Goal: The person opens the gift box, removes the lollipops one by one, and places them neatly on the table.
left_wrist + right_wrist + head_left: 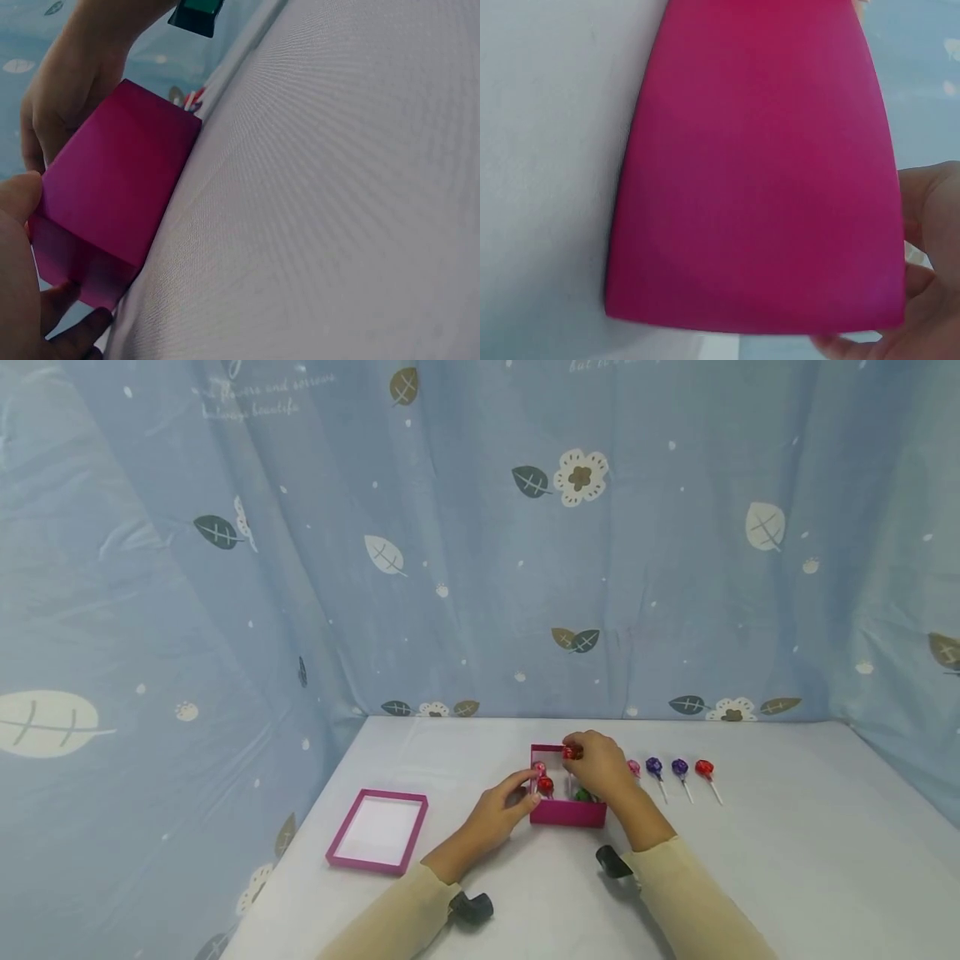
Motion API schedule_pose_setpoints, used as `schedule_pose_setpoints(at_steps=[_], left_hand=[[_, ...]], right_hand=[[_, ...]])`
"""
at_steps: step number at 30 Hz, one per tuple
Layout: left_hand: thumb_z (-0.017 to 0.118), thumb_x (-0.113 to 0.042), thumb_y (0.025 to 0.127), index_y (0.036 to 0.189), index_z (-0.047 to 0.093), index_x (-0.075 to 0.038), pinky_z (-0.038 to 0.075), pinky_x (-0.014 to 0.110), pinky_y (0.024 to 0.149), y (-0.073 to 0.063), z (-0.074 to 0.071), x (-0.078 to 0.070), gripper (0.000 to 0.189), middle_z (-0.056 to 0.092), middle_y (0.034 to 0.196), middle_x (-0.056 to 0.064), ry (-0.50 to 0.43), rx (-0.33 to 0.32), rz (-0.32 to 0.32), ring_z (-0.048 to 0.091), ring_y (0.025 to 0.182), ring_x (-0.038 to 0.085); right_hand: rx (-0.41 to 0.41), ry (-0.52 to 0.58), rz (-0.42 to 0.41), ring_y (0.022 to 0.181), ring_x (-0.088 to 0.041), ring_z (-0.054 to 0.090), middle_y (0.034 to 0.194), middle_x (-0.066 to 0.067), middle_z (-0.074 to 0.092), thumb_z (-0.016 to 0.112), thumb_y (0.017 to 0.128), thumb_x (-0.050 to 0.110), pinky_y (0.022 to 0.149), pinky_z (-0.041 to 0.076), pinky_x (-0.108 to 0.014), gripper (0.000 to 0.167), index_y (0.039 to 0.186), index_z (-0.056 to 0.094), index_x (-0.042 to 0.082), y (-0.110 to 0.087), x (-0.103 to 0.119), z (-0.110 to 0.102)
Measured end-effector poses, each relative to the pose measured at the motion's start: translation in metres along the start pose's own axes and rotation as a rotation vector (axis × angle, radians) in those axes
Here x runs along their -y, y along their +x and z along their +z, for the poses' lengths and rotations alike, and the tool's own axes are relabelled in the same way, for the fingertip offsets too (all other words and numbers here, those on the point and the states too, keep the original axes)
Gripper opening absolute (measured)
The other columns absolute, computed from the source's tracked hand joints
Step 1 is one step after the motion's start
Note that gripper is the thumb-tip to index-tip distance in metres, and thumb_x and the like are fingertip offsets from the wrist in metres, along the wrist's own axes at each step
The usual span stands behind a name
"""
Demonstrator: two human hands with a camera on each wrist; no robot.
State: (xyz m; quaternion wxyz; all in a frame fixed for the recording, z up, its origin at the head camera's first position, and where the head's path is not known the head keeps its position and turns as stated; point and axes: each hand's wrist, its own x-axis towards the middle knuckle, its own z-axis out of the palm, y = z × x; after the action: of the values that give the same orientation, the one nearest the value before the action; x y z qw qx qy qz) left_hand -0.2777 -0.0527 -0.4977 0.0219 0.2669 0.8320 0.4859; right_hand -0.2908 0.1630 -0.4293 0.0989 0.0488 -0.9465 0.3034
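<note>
While the left hand (491, 817) grips a lower-centre box (567, 814), the right hand (602, 766) seemingly pinches a red lollipop (572, 752), surely light, best held by its head

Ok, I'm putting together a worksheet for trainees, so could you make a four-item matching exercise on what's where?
1. Left hand
2. Right hand
3. Shallow lid
4. Purple lollipops

A. Lying right of the box
B. Holding a red lollipop
C. Holding the box's left side
D. Lying left of the box

Pairs: 1-C, 2-B, 3-D, 4-A
</note>
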Motion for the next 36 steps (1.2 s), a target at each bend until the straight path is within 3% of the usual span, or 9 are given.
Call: schedule_pose_setpoints(at_steps=[8,18,27,36], left_hand=[[0.058,-0.042,0.097,0.143,0.05,-0.027,0.043,0.042,0.102,-0.002,-0.001,0.0,0.049,0.047,0.145,0.0,-0.009,-0.004,-0.008,0.052,0.126,0.024],[0.057,-0.046,0.096,0.142,0.05,-0.023,0.042,0.039,0.102,-0.003,-0.002,-0.001,0.052,0.048,0.145,0.005,-0.02,-0.008,0.009,0.051,0.126,0.026],[0.059,-0.039,0.097,0.142,0.05,-0.022,0.043,0.04,0.101,-0.002,-0.001,0.001,0.049,0.048,0.145,0.004,-0.022,-0.006,-0.001,0.051,0.126,0.026],[0.058,-0.042,0.097,0.143,0.049,-0.026,0.046,0.039,0.099,-0.002,-0.002,-0.005,0.049,0.046,0.147,0.003,-0.034,0.013,-0.011,0.051,0.127,0.026]], right_hand=[[-0.075,0.051,0.0,0.101,-0.033,0.063,0.116,-0.015,0.061,0.075,0.085,0.011,0.083,0.054,-0.047,0.036,0.12,0.068,0.007,-0.006,-0.005,-0.01],[-0.07,0.135,0.049,0.104,-0.033,0.061,0.117,-0.014,0.06,0.073,0.086,0.01,0.08,0.056,-0.044,0.045,0.13,0.061,0.006,-0.014,-0.013,-0.029],[-0.105,0.188,0.109,0.106,-0.033,0.058,0.123,-0.016,0.059,0.072,0.089,0.016,0.078,0.057,-0.043,0.047,0.132,0.057,0.006,-0.021,-0.024,-0.048],[-0.16,0.128,0.115,0.103,-0.036,0.06,0.121,-0.019,0.059,0.072,0.089,0.015,0.075,0.057,-0.045,0.043,0.128,0.06,0.005,-0.028,-0.042,-0.065]])
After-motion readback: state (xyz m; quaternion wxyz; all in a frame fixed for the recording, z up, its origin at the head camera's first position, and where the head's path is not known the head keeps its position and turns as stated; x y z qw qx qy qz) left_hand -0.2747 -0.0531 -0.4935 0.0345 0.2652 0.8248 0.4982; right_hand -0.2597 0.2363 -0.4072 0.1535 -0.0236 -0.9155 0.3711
